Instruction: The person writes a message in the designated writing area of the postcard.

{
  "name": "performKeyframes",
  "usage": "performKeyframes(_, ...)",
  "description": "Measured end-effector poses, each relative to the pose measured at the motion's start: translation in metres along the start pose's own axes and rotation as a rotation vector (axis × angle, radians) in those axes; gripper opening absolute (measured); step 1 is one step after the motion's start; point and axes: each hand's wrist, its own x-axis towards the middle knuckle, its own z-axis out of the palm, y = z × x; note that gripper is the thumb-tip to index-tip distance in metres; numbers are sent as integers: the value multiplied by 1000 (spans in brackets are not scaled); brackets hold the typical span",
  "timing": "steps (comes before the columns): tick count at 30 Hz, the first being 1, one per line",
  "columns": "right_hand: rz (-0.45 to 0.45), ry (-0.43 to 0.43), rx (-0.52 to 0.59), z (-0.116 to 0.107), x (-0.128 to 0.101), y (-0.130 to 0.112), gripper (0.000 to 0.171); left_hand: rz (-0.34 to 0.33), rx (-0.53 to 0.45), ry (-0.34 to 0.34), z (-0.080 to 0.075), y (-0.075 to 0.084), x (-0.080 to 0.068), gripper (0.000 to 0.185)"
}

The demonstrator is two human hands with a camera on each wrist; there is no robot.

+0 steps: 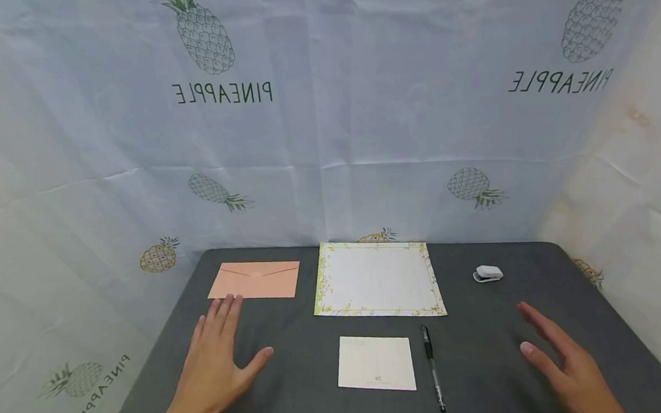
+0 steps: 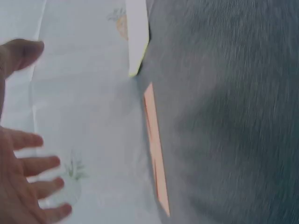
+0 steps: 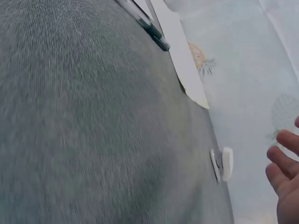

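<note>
My left hand (image 1: 215,362) hovers over the left of the dark table, fingers spread and nothing in them. Its fingertips overlap the near edge of a pink envelope (image 1: 261,287) in the head view; the left wrist view shows that envelope (image 2: 155,149) apart from the hand. On the right, my right hand (image 1: 572,365) is held with relaxed fingers and holds nothing. Beyond it sits a small white stapler (image 1: 488,273). Between the hands lie a white card (image 1: 375,363) and a black-gripped pen (image 1: 432,366). Behind them is a sheet of paper with a leafy yellow-green border (image 1: 378,280).
The dark grey tabletop (image 1: 302,375) has rounded far corners. A pale cloth printed with pineapples (image 1: 388,119) hangs directly behind the table and along both sides. The bordered sheet reaches the table's far edge.
</note>
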Motion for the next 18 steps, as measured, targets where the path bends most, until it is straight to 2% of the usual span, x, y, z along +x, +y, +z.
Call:
performKeyframes(2, 21, -27, 53, -7, -2, 3, 65, 14, -66, 17, -5, -5, 0, 108)
performKeyframes(7, 162, -115, 134, -19, -2, 7, 62, 10, -221, -31, -12, -12, -1, 115)
performKeyframes(10, 263, -149, 162, -23, 0, 5, 63, 49, -270, -49, -12, -12, 0, 115)
performKeyframes(13, 319, -172, 214, -24, 3, 0, 64, 83, -302, -57, -10, -10, 1, 112)
performKeyframes(18, 437, -223, 326, -24, 8, -6, 70, 104, -356, -76, -7, -10, 4, 107)
